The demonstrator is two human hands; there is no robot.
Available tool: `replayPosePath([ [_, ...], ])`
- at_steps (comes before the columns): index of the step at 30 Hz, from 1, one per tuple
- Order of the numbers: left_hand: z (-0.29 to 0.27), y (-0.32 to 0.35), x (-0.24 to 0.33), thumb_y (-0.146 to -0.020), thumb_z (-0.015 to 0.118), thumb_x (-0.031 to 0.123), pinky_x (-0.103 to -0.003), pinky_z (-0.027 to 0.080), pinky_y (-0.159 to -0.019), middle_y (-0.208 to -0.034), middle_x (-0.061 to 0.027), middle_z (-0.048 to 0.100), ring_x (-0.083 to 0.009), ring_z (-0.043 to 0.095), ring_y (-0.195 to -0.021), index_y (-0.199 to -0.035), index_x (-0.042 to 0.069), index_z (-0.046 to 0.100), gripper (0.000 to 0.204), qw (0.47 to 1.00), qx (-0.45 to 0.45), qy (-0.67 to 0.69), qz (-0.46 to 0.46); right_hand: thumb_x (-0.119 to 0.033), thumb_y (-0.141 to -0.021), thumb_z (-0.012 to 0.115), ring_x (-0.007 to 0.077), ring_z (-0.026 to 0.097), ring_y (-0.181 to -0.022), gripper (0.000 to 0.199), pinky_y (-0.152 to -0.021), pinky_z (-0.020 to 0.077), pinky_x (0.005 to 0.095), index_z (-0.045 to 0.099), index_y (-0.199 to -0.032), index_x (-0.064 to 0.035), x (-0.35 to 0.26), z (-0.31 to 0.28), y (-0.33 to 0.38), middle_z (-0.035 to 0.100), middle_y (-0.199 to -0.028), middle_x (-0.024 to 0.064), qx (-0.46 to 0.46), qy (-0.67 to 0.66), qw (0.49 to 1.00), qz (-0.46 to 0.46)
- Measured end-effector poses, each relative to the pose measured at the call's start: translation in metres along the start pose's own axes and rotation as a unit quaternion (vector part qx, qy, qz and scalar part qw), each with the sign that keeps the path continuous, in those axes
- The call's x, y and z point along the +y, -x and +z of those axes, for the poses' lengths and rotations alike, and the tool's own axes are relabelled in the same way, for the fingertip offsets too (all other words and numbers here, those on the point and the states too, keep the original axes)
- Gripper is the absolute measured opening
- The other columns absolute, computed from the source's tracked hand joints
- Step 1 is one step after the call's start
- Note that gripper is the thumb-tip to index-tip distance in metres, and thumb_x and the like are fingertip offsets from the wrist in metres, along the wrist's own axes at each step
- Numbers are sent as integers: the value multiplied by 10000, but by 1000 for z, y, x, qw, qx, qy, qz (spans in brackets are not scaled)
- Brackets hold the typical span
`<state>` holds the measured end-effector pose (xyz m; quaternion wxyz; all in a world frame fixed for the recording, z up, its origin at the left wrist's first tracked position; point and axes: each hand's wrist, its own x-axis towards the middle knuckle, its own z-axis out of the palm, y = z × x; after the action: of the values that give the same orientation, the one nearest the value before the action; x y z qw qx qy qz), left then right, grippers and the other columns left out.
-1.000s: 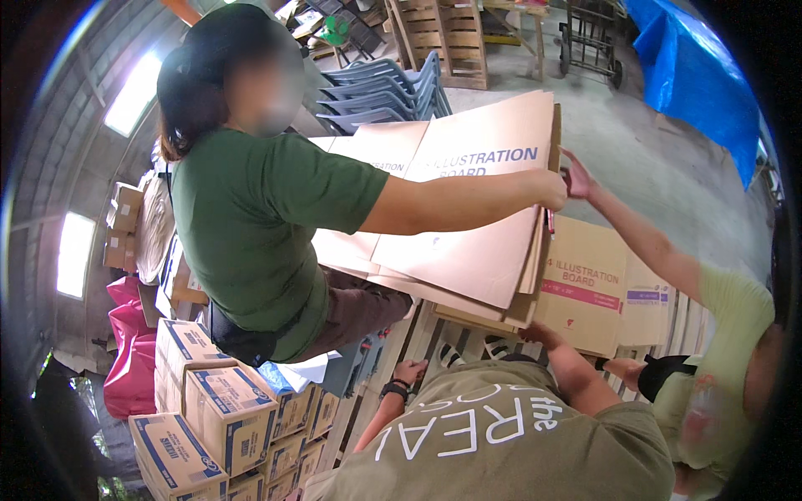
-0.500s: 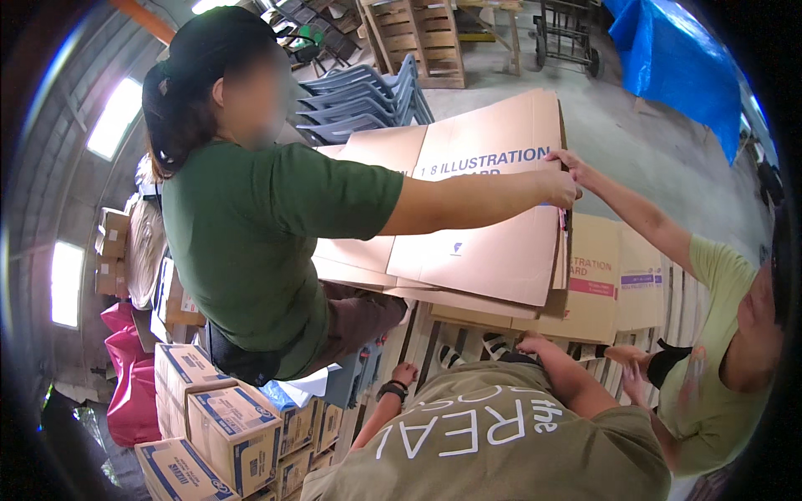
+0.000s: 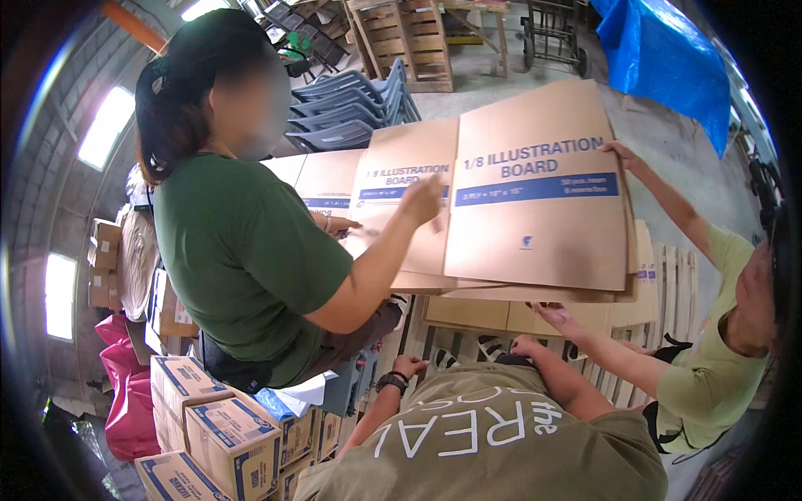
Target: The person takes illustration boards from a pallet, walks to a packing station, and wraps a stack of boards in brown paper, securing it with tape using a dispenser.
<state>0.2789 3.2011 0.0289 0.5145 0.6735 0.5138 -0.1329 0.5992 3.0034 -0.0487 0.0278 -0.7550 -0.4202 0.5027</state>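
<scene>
Own left hand and right hand: neither is in the frame, so grip cannot be read.

Flattened carton (image 3: 535, 184) – brown, with a blue band – is held up at centre-right, above the stack of flat cartons (image 3: 518, 292) on the wooden pallet (image 3: 672, 275). Its printed face is toward the camera. The long axis runs near-vertical in the picture, with the top edge leaning slightly right and the band crossing it.

A person in a light green shirt holds it with one hand (image 3: 622, 152) on the upper right edge and the other hand (image 3: 555, 316) under the lower edge.

The person in dark green has a hand (image 3: 426, 200) on the second flat carton (image 3: 401, 179), just left and partly behind.

A person in an olive shirt (image 3: 493, 434) crouches in the foreground – both hands near the pallet edge.

Small boxes (image 3: 234, 434) lie lower left.
</scene>
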Motion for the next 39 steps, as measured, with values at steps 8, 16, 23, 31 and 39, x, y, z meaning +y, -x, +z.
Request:
replayPosePath([
  [8, -8, 6, -24, -794, 594, 346, -279, 487, -550, -645, -70, 630, -133, 599, -571, -724, -8, 638, 363, 984, 9, 150, -91, -180, -694, 625, 180, 600, -558, 173, -540, 497, 319, 679, -830, -89, -3, 0, -21, 651, -709, 65, -33, -53, 998, 6],
  [16, 6, 30, -29, -787, 587, 324, -264, 476, -540, -645, -51, 633, -126, 593, -557, -731, 17, 649, 317, 996, 38, 50, -57, -199, -706, 630, 170, 603, -557, 196, -535, 495, 316, 659, -855, -75, -18, -34, -32, 639, -696, 74, -7, -10, 1000, -9],
  [23, 24, 43, -44, -766, 629, 287, -253, 465, -521, -693, -48, 635, -118, 581, -573, -806, 28, 641, 263, 985, 60, 136, -84, -214, -695, 646, 168, 616, -580, 218, -564, 501, 303, 659, -853, -65, -39, -52, -33, 642, -701, 80, -24, 27, 999, 2],
  [31, 46, 55, -40, -779, 629, 229, -258, 463, -509, -654, -62, 615, -115, 570, -553, -774, -1, 623, 231, 972, 99, 189, -103, -188, -699, 646, 147, 609, -560, 194, -538, 500, 290, 664, -856, -74, -25, -52, -60, 640, -684, 67, -48, 1, 999, -16],
  [39, 62, 79, -39, -761, 649, 248, -251, 456, -490, -680, -65, 631, -107, 573, -546, -801, 0, 625, 253, 980, 121, 134, -80, -139, -724, 623, 133, 598, -526, 157, -488, 495, 283, 670, -861, -79, -32, -54, -73, 638, -670, 53, -57, 36, 998, -19],
])
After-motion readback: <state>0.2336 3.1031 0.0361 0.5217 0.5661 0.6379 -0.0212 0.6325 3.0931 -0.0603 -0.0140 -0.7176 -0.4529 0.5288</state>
